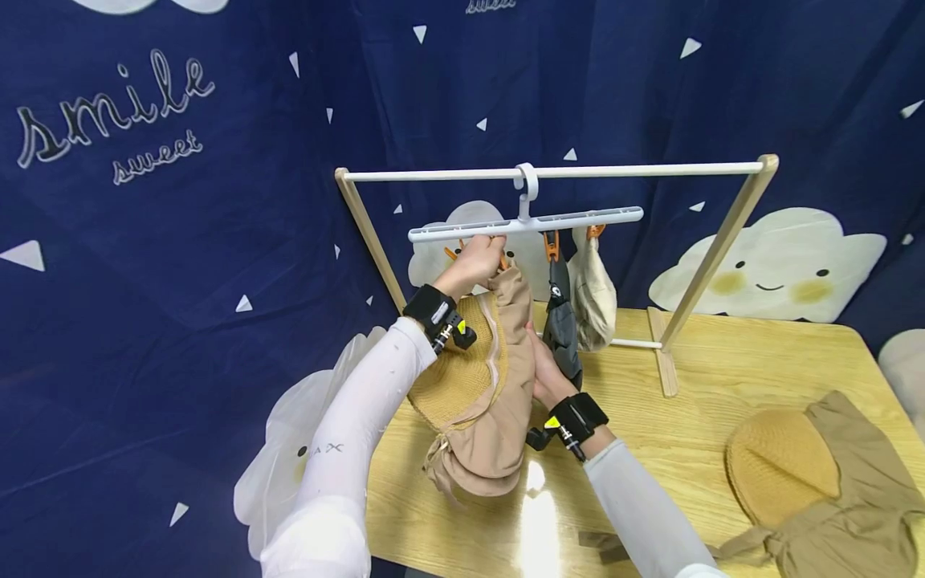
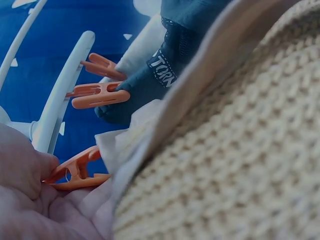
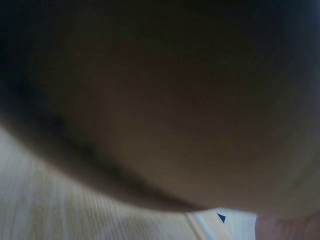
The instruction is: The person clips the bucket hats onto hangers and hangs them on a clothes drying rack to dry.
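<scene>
Backdrop: navy curtain [image 1: 238, 225] behind it all, printed with clouds [image 1: 773, 269].
Table [image 1: 730, 341]: pale wood, right ahead of you, with the rack [image 1: 711, 253] standing on it.
Hanger [image 1: 588, 218]: white, hooked over the rack's top bar.
Left hand [image 1: 477, 261]: you've got it up under the hanger's left half, thumb and fingers pinching an orange clip [image 2: 77, 183].
Hat [image 1: 509, 401]: tan cloth and straw, just below that clip, its pale edge up at the clip's end; whether the clip bites, I can't tell.
Right hand [image 1: 548, 371]: you press it to the hat's right side, fingers partly hidden, so I can't tell how far they curl.
Neighbours: grey cap [image 1: 562, 329] just beside your right hand, white cap [image 1: 594, 297] next along, both hanging by orange clips.
Tabletop, right: second hat [image 1: 780, 457], lying well apart.
</scene>
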{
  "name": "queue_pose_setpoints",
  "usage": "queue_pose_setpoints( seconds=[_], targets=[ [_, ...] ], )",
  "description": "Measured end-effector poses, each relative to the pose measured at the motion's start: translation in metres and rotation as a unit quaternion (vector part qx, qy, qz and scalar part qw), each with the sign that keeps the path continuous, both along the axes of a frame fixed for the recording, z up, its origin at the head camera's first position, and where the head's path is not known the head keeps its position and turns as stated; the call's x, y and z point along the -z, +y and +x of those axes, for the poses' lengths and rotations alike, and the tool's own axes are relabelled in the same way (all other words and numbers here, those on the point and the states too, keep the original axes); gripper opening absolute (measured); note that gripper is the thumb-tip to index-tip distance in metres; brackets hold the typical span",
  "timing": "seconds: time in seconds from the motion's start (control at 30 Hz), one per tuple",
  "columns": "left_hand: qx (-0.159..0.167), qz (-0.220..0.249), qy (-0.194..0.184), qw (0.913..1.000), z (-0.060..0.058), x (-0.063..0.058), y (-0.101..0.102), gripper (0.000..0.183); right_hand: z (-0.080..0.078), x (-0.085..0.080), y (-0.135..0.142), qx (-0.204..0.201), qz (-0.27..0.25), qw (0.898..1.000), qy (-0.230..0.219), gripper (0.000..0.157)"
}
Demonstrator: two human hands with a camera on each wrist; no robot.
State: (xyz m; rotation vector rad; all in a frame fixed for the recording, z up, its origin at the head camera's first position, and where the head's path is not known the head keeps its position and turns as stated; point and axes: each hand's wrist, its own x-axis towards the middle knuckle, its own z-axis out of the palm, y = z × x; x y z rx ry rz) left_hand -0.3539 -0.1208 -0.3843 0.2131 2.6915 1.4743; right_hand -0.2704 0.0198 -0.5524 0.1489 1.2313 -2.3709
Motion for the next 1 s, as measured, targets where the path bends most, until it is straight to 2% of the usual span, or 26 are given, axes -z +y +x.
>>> queue_pose_setpoints(
  seconds=[0.13,0.37,0.63,0.83,0.93,1.0],
  targets=[
    [0.017,0.028,-0.016,0.9993,0.0,-0.001,-0.001,0.049,-0.001,0.001,0.002,-0.006,-0.006,1.0,-0.003,0.075],
    [0.028,0.027,-0.03,0.9988,0.001,-0.001,-0.002,0.054,0.0,-0.002,0.003,-0.007,-0.023,1.0,-0.008,0.063],
    [0.034,0.011,-0.022,0.9991,-0.002,0.0,0.002,0.049,-0.002,-0.016,0.0,-0.02,-0.035,0.999,0.001,0.067],
    [0.048,0.026,-0.017,0.9983,-0.001,-0.003,0.0,0.044,-0.002,-0.024,0.002,-0.025,-0.043,0.999,-0.007,0.053],
    [0.055,0.032,-0.023,0.9977,-0.001,-0.004,-0.002,0.041,-0.002,-0.029,0.002,-0.02,-0.062,0.998,-0.015,0.053],
    [0.058,0.028,-0.023,0.9977,0.0,-0.004,-0.003,0.039,-0.003,-0.033,0.002,-0.014,-0.066,0.998,-0.003,0.053]
  ],
)
